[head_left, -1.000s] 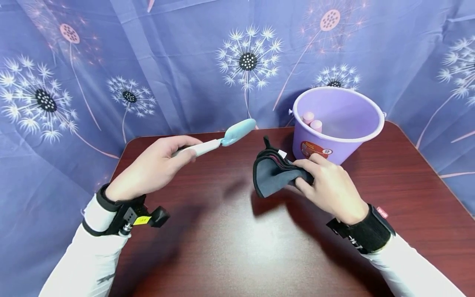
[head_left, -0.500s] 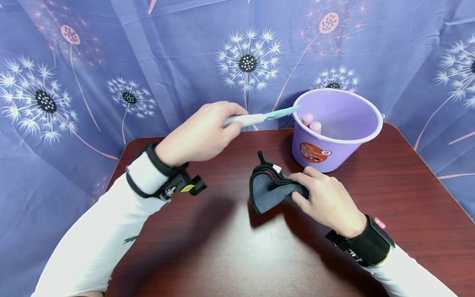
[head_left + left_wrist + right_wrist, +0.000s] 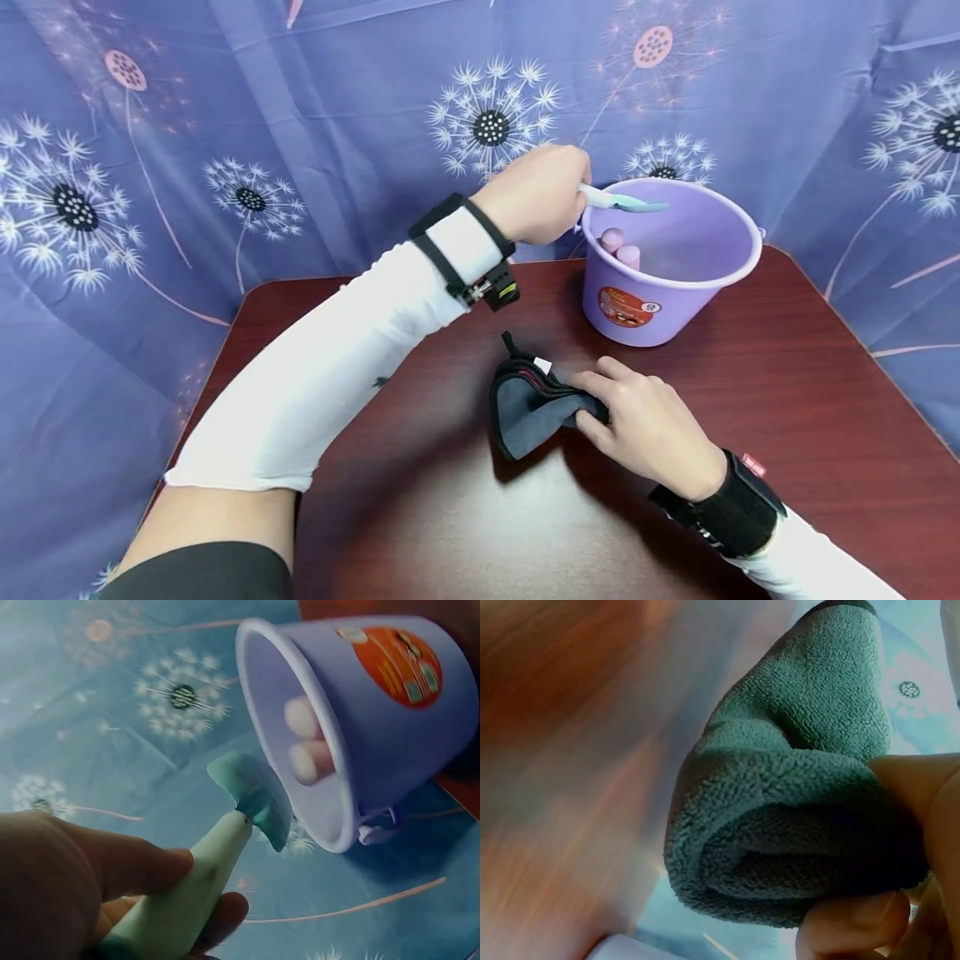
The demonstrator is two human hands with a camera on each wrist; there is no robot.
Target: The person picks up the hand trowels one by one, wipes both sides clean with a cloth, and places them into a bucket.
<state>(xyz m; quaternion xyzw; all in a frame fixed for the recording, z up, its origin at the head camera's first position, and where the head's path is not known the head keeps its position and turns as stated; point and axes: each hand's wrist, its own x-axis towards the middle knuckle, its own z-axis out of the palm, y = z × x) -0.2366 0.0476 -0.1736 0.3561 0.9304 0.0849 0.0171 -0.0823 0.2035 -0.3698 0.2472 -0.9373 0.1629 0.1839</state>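
My left hand grips the white handle of a tool with a flat, teal, rounded head. In the left wrist view, that teal head flares out close to the mouth of a purple bucket; in the head view it overlaps the bucket's left side. My right hand pinches a folded grey fluffy cloth with black edging, a loop and a white tag. The cloth's rolled layers show between thumb and fingers in the right wrist view.
Two pink cylindrical pieces stand inside the bucket against its left wall. Everything stands on a dark red-brown wooden table. Behind it hangs a blue curtain with a dandelion print.
My left hand has carried the tool rightward and up, from over the table's left to the bucket's rim. The right hand and cloth have shifted slightly down and left.
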